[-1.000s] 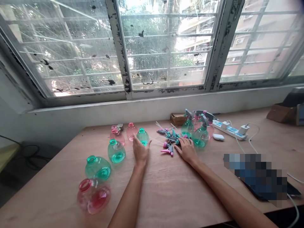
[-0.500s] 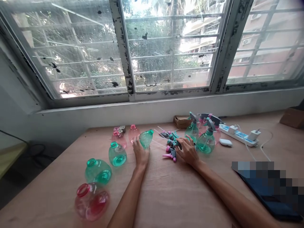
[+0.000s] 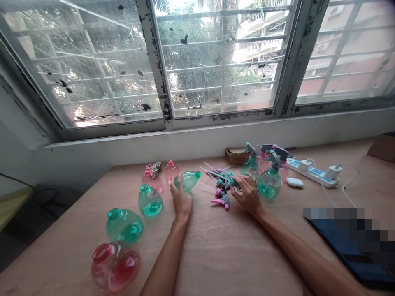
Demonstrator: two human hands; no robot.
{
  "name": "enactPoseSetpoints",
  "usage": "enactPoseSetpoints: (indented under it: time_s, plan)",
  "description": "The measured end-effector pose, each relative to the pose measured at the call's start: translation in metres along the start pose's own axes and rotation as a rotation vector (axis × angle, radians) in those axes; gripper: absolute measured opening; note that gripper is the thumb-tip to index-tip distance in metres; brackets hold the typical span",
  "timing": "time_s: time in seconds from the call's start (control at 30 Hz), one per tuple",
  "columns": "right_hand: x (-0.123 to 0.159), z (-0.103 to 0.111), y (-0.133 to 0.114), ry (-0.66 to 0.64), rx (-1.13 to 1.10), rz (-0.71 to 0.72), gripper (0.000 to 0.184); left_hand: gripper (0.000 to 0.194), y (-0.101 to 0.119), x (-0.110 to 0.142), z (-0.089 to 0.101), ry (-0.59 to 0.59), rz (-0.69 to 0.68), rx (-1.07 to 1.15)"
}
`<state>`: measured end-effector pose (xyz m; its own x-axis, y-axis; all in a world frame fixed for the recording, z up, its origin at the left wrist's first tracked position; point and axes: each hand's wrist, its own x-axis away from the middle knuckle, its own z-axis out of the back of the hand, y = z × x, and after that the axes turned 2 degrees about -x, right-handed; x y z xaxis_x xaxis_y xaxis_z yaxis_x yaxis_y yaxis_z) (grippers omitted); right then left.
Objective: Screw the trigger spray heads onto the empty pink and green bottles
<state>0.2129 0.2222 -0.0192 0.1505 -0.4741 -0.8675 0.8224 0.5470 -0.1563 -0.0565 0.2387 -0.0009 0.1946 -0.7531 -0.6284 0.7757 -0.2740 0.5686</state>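
My left hand [image 3: 181, 203] is wrapped round a green see-through bottle [image 3: 191, 181], tipped so that its neck points right. In my right hand [image 3: 249, 194] is a grey and teal spray head [image 3: 234, 183], gripped between thumb and fingers; a thin tube runs from it to the left. A pile of loose spray heads [image 3: 221, 200], pink, teal and grey, lies between my hands. To the left stand open bottles, among them a green bottle [image 3: 150, 201], a wider green bottle [image 3: 124, 226] and a red bottle [image 3: 115, 267].
Behind my right hand stand bottles with heads fitted, including a green spray bottle [image 3: 269, 181]. A cardboard box [image 3: 237, 156] is at the back. Rightward lie a power strip [image 3: 311, 172], a white case [image 3: 295, 183] and a dark tablet [image 3: 348, 250]. The window [image 3: 216, 61] rises behind the table.
The green bottle in my left hand has gone from upright to tipped over rightward. My right hand has lifted a spray head off the pile.
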Motion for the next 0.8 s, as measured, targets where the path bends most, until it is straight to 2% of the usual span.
enactPoseSetpoints:
  time_s: [0.13, 0.2, 0.27, 0.47, 0.53, 0.7, 0.8]
  plan:
    - [0.001, 0.001, -0.001, -0.004, -0.074, -0.002, 0.028, 0.086, 0.005, 0.000, 0.003, -0.013, -0.011, -0.032]
    - [0.001, 0.001, -0.004, -0.035, -0.125, -0.008, 0.026, 0.085, 0.008, 0.000, 0.003, -0.046, -0.051, -0.039]
    - [0.000, 0.001, -0.009, -0.058, -0.199, -0.072, 0.025, 0.086, 0.009, 0.000, 0.002, -0.094, -0.130, -0.046]
    - [-0.004, -0.001, -0.013, -0.187, -0.602, -0.495, 0.036, 0.085, 0.010, -0.003, -0.011, -0.270, -0.476, -0.096]
    - [-0.004, -0.001, -0.012, -0.187, -0.700, -0.608, 0.039, 0.086, 0.011, -0.005, -0.016, -0.305, -0.556, -0.057]
    - [-0.007, -0.001, -0.013, -0.083, -1.077, -0.882, 0.035, 0.089, 0.015, -0.015, -0.028, -0.261, -0.580, 0.048]
    - [-0.007, -0.003, -0.015, -0.101, -1.282, -0.998, 0.036, 0.084, 0.015, -0.019, -0.032, -0.294, -0.651, 0.021]
